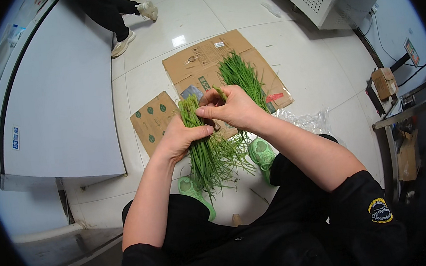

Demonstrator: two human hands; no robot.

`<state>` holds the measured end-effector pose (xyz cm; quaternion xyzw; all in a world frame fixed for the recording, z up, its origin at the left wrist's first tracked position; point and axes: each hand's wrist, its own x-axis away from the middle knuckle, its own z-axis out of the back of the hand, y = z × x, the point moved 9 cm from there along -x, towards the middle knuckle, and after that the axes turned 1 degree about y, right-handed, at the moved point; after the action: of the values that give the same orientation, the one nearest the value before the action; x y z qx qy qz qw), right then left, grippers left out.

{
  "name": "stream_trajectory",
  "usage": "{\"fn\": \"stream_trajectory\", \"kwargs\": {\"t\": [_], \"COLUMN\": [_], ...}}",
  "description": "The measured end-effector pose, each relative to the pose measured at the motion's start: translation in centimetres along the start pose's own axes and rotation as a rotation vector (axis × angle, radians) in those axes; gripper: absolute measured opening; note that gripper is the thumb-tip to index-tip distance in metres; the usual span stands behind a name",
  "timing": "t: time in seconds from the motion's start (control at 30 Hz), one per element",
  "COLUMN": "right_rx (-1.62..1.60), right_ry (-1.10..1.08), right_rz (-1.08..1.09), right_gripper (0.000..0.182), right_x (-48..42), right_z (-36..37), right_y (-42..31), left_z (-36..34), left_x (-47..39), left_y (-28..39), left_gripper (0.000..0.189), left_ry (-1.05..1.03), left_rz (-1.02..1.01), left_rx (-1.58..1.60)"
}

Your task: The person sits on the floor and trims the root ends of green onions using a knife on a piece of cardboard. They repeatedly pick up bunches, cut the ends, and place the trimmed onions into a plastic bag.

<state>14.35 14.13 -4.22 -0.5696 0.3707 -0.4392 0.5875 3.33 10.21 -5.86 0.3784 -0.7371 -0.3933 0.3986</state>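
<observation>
A thick bunch of green garlic chives point(200, 156) is gripped in my left hand point(179, 137), its pale stem ends up and its leaves hanging down. Close beside those stem ends, my right hand point(229, 105) pinches a few chive stalks point(219, 92) between thumb and fingers. Another pile of chives point(242, 76) lies on a flattened cardboard sheet point(186, 62) on the floor. Loose trimmed leaf scraps point(233, 150) are heaped below my hands. Partly hidden behind my fingers is a grey metal blade point(191, 91), probably a cleaver, lying on the cardboard.
A smaller cardboard piece point(155, 118) with leaf prints lies at left. Clear plastic wrap point(307, 120) is on the tiles near my right knee. A large white appliance point(59, 88) stands at left, with a person's legs point(114, 17) beyond it. Metal shelving point(403, 114) is at right.
</observation>
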Motion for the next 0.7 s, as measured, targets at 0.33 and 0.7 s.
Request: {"fn": "stream_trajectory", "kwargs": {"t": [0.33, 0.7], "right_rx": [-0.143, -0.096], "right_ry": [0.022, 0.012], "right_rz": [-0.112, -0.123], "right_gripper": [0.018, 0.021], "right_x": [0.7, 0.4], "right_z": [0.6, 0.5], "right_y": [-0.5, 0.2], "left_z": [0.4, 0.5], "left_x": [-0.1, -0.1], "left_y": [-0.1, 0.1], "left_gripper": [0.043, 0.041], "left_ry": [0.018, 0.085], "left_rz": [0.033, 0.029], "left_rx": [-0.032, -0.009]}}
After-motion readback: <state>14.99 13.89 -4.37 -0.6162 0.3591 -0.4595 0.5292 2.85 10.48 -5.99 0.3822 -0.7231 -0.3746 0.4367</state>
